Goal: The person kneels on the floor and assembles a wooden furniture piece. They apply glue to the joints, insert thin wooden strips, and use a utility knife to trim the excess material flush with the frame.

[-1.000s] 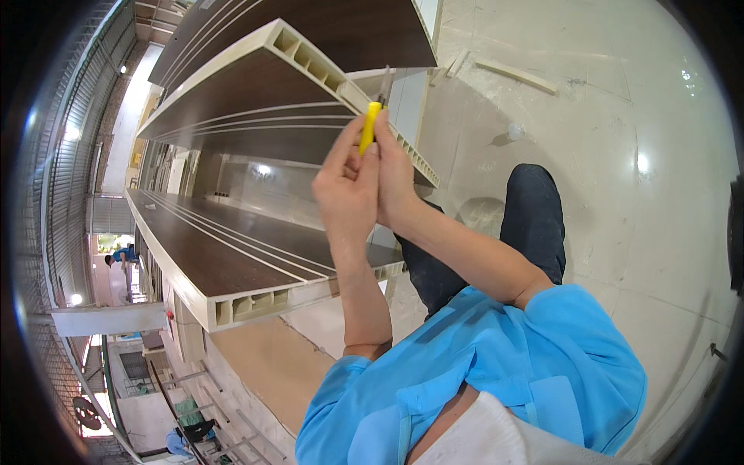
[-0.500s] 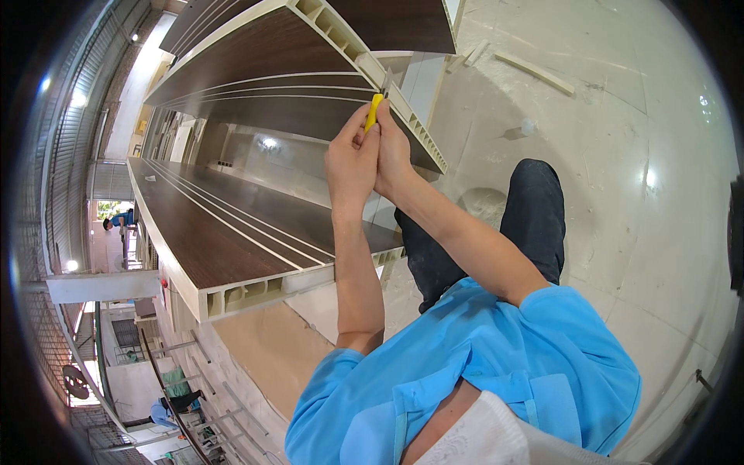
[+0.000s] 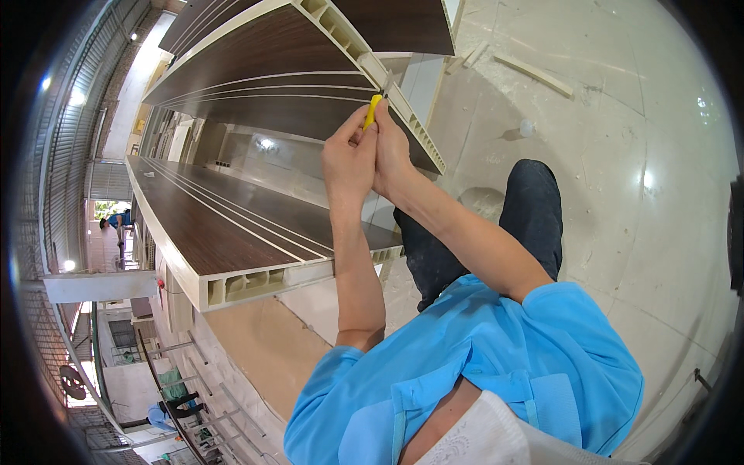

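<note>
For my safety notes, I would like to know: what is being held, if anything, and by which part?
A yellow cutter, held by its handle in the left hand and right hand together; its thin blade projects beyond them.

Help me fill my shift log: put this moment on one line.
Left hand: on yellow tool | right hand: on yellow tool | tip: by middle panel, contact unclear | floor: pale strip
</note>
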A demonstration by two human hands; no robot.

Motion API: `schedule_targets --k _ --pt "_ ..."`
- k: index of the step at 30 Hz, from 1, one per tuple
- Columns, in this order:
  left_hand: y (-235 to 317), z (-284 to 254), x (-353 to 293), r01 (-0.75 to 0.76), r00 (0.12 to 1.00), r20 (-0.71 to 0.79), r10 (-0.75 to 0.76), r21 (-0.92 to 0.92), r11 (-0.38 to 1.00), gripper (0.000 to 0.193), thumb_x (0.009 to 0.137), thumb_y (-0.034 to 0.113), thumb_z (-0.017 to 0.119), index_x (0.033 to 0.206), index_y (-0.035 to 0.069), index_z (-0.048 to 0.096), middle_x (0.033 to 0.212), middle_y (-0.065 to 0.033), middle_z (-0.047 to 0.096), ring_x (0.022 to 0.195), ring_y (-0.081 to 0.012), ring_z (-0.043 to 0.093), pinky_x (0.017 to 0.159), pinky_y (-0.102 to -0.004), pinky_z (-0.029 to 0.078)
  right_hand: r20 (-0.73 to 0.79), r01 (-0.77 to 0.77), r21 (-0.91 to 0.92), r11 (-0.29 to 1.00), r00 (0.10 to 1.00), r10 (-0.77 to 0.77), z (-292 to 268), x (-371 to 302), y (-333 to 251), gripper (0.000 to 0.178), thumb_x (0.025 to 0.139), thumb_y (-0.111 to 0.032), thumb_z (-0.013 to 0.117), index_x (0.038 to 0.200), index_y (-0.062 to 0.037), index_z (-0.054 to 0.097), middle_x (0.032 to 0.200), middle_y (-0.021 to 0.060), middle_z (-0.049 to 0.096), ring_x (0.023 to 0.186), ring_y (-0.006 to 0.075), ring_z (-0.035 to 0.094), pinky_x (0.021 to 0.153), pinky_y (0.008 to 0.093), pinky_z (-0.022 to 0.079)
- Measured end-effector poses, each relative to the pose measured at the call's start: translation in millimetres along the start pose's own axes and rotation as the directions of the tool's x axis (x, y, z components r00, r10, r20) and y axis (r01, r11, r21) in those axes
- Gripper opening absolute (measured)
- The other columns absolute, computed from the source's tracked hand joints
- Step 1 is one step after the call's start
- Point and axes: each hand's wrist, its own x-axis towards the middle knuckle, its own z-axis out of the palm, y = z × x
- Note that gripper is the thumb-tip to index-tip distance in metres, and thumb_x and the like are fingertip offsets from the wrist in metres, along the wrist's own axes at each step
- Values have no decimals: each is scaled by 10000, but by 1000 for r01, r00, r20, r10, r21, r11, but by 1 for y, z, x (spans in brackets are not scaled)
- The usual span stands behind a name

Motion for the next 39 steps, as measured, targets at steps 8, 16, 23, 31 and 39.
schedule_targets --k 8,16,23,31,39 --pt "39 -19 -15 -129 978 -164 129 14 992 342 1000 81 695 1337 52 750 930 -6 745 791 -53 595 710 -242 495 124 82 -114 990 990 -68 37 -22 0 422 1136 -532 463 1079 -125 562 885 8 575 742 123 565 650 310 498" --pt "79 -39 -29 -353 929 -214 303 -264 897 383 991 83 720 1372 50 720 1023 -13 737 769 -61 561 707 -240 499 364 303 -41 952 892 -268 73 -48 -17 364 1134 -477 498 1104 -122 577 859 2 576 763 124 555 684 298 494" --pt "13 30 -49 -142 990 -32 138 -239 961 567 1001 213 738 1489 -10 552 1133 -109 726 962 -153 678 870 -300 552 196 310 -379 872 948 -251 -21 -50 -44 375 1146 -454 469 1125 -96 576 846 30 595 793 128 582 703 303 502" --pt "-14 43 -36 -102 995 -62 81 -501 859 412 1030 238 726 1350 -12 654 1173 -141 746 1029 -193 724 900 -334 573 186 324 -490 809 946 -266 -46 -52 -37 324 1157 -362 481 1231 -54 550 917 14 621 808 88 612 686 248 509" --pt "8 5 -12 -105 993 -64 97 -134 985 352 979 266 759 1209 1 735 878 -92 707 810 -154 642 810 -313 540 234 493 -376 785 870 -434 -18 -17 19 147 1104 -200 596 1122 -67 537 1011 12 596 900 83 569 774 266 494"
